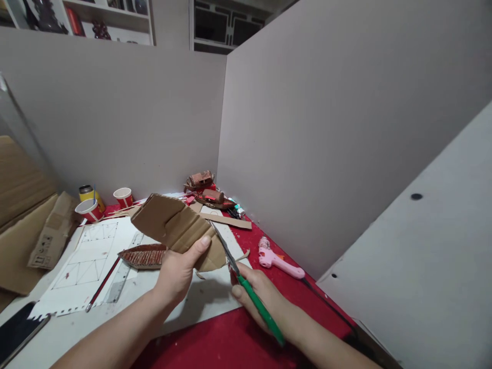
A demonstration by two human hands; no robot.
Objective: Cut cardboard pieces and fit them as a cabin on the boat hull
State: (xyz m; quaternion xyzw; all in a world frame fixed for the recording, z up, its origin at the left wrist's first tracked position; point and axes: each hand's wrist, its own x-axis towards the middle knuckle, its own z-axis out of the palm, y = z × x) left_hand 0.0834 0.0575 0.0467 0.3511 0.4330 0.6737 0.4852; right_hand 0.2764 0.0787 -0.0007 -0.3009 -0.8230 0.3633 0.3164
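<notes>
In the head view, a table covered with a red cloth [219, 338] is enclosed by plain grey panels [154, 118], and a large white sheet [207, 297] is spread over the cloth. Above the white sheet, a bent piece of brown cardboard [180, 220] is held by the left hand [179, 266], closed on it with the thumb pressed on top. Green-handled metal scissors [249, 292] are gripped in the closed right hand [261, 297], and their blades are set along the cardboard's right edge.

Beyond the left hand, a reddish-brown boat-shaped hull [145, 255] is partly covered by the cardboard. To its left, white paper with ruled line drawings [88, 256], a dark red pencil [103, 285] and a clear ruler [118, 284] are laid out. Near the table's far edge, two red-and-white paper cups [123, 197] and a yellow container [89, 195] are seen; two small brown model boats [200, 180] are placed near the far corner. By the right edge, a pink glue gun [280, 262] is rested on the cloth.
</notes>
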